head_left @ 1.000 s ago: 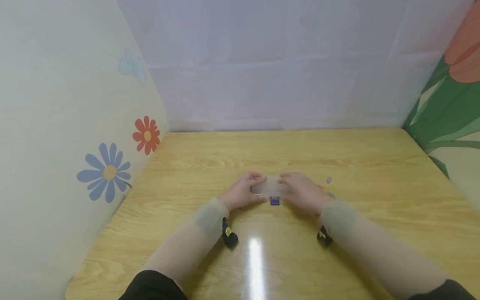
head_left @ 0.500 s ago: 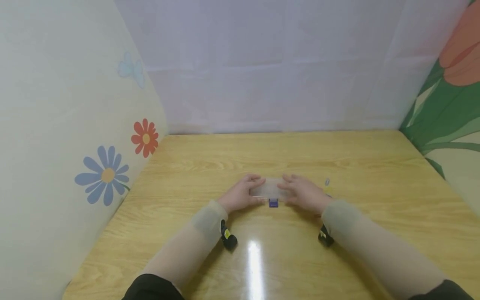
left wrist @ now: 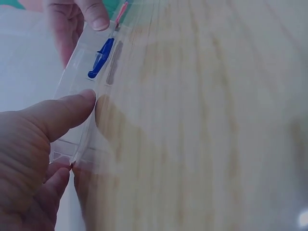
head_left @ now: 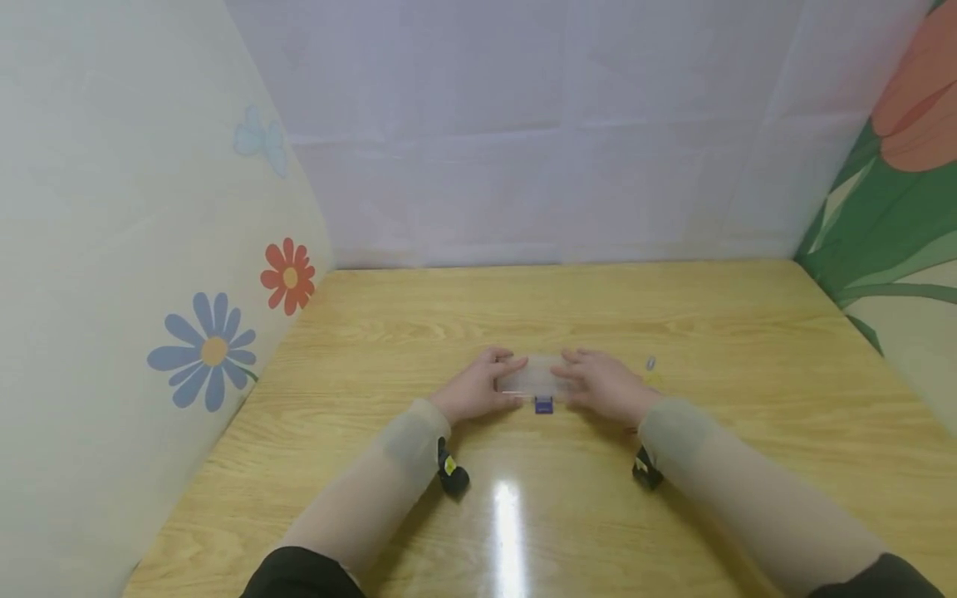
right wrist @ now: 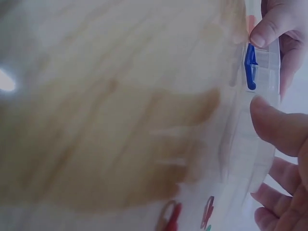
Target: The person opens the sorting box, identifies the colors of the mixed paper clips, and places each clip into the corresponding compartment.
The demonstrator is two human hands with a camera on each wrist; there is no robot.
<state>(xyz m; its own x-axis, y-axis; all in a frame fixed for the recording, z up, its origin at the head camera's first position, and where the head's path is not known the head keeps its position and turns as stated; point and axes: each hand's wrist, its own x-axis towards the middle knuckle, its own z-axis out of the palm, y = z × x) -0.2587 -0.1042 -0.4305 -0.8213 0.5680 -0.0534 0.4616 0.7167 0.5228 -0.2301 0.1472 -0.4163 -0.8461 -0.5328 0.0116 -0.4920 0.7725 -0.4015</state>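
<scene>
A clear plastic box [head_left: 537,375] with a blue latch [head_left: 543,404] at the middle of its front side lies on the wooden table between both hands. My left hand [head_left: 478,389] grips its left end, thumb at the front and fingers toward the back. On the right end, my right hand [head_left: 609,388] holds it likewise; the right wrist view shows the thumb [right wrist: 279,122] against the front wall. The latch [left wrist: 101,58] stands out between the two thumbs in the left wrist view. Part of the lid is hidden under the fingers.
Past the right hand lie a pale paper clip [head_left: 650,363] and something yellow [head_left: 654,379]. Red paper clips [right wrist: 208,211] show on the table [right wrist: 96,144] low in the right wrist view. A white cloth backdrop [head_left: 449,166] rises behind the table.
My right hand has shifted slightly along the box, showing more of its top. Orange and purple clips seen beside that hand earlier are now covered by it. The view has moved slightly.
</scene>
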